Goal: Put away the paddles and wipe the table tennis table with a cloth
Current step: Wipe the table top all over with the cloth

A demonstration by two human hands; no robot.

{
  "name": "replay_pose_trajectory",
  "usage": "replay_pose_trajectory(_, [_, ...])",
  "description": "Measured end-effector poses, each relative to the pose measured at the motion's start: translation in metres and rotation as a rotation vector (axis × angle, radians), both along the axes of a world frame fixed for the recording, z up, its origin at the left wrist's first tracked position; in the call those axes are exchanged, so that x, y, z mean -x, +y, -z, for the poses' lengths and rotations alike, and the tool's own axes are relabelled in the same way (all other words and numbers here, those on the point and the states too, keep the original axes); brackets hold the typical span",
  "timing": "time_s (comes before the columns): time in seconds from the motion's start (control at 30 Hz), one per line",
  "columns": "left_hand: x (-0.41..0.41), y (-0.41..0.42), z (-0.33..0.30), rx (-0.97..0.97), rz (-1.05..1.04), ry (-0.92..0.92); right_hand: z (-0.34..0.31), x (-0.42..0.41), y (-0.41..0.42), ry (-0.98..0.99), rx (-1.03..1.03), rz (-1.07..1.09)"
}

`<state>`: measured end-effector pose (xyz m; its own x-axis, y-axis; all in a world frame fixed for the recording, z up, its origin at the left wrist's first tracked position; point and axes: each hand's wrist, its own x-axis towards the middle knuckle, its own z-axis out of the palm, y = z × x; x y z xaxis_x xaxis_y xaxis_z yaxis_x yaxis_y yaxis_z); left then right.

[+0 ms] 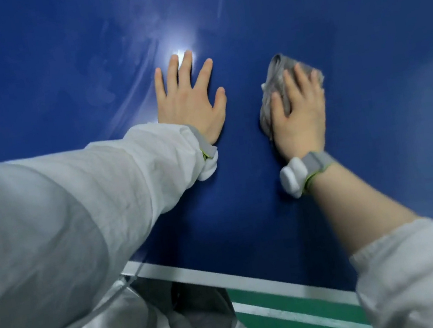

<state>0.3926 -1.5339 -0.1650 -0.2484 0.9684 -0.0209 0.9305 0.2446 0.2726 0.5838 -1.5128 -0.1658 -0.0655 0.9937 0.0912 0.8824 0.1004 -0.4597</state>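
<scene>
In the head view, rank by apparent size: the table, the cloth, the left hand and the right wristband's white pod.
1. table
2. left hand
3. cloth, though the right hand hides part of it, so ranks two and three are unsure
4. pod

Table top (pixel 300 23): smooth glossy blue, streaked sheen. Cloth (pixel 278 77): grey, soft, crumpled. Sleeves (pixel 73 200): thin white fabric.

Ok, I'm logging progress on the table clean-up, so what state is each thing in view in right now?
Left hand: flat on the table, fingers spread, holding nothing.
Right hand: pressing on the cloth, fingers fairly straight.
Crumpled grey cloth: bunched under the right hand, lying on the table.
Blue table tennis table: glossy, with smeared streaks and a light reflection.
Paddles: none in view.
</scene>
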Motion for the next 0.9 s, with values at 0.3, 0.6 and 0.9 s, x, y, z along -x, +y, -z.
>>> replay_pose_trajectory(0.3, [0.010,-0.012,-0.004,0.006,0.100,-0.057,-0.011,0.048,-0.221,-0.050,0.051,0.037])
replay_pose_trajectory(0.6, [-0.012,0.006,-0.023,0.024,0.095,-0.067,-0.007,0.044,-0.227,-0.061,-0.015,0.027])
replay_pose_trajectory(0.9, [-0.058,0.145,-0.019,-0.013,0.135,0.019,-0.003,-0.021,-0.026,-0.122,0.043,-0.026])
